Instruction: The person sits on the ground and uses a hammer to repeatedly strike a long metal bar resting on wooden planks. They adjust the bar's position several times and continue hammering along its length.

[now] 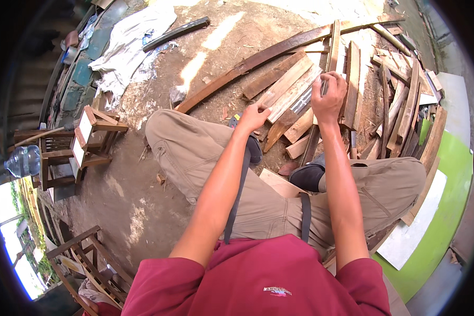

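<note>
My left hand [254, 117] is closed, thumb and fingers pinching the near end of a pale wooden board [285, 82] in front of my knees. My right hand [329, 97] is raised over the wood pile with its fingers curled together. Whatever is between those fingertips is too small to make out. Below and left of the right hand, a grey and dark strip [302, 101] lies along a whitish board [295, 95]. A darker wood piece with a slanted end [280, 129] rests just nearer than the boards.
A long curved timber [258, 59] lies beyond the boards. Several planks [405, 113] are heaped at the right, beside a green panel [450, 174]. Wooden stools [81, 145], a clear bottle [24, 160] and a white cloth [131, 39] are at the left.
</note>
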Tool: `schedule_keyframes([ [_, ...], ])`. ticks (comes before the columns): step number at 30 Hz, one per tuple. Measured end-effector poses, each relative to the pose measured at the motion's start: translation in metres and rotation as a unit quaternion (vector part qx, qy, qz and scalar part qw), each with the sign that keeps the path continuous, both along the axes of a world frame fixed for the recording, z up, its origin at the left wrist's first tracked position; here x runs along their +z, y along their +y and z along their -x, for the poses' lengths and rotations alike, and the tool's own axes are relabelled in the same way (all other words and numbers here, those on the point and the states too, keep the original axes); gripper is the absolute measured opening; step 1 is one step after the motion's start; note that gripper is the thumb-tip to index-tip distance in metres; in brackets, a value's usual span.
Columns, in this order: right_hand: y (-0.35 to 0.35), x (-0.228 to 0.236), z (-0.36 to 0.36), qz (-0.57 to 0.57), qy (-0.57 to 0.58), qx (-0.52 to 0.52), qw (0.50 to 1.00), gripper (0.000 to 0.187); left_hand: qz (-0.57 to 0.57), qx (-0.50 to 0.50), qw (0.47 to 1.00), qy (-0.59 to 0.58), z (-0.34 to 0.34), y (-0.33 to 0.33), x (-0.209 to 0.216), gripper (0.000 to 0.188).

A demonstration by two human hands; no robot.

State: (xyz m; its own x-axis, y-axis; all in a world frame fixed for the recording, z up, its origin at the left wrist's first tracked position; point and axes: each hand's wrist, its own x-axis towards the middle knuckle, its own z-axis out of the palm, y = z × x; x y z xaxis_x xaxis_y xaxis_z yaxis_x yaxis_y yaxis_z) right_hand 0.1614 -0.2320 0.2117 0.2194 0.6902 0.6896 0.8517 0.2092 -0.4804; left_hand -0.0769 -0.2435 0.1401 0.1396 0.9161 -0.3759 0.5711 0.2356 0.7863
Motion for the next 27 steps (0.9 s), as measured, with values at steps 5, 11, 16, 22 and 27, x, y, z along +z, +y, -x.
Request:
schedule_keyframes([
  [5, -0.02, -0.004, 0.027, 0.112, 0.067, 0.06, 0.99, 0.012, 0.101, 0.081, 0.98, 0.153, 0.054, 0.051, -0.094, 0.054],
  [11, -0.126, -0.015, 0.025, 0.351, 0.27, 0.027, 0.896, 0.015, 0.151, 0.103, 0.979, 0.09, 0.041, 0.071, -0.156, 0.087],
  [16, -0.153, -0.039, 0.042, 0.404, 0.175, 0.031, 0.897, 0.021, 0.066, 0.419, 0.903, -0.076, 0.021, 0.051, -0.21, 0.082],
  [22, -0.131, -0.06, 0.042, 0.442, 0.149, 0.016, 0.885, 0.033, 0.191, 0.498, 0.846, -0.017, 0.021, 0.048, -0.196, 0.068],
  [27, -0.146, -0.069, 0.028, 0.465, 0.175, -0.01, 0.868, 0.037, 0.12, 0.095, 0.988, -0.002, -0.002, 0.049, -0.164, 0.051],
])
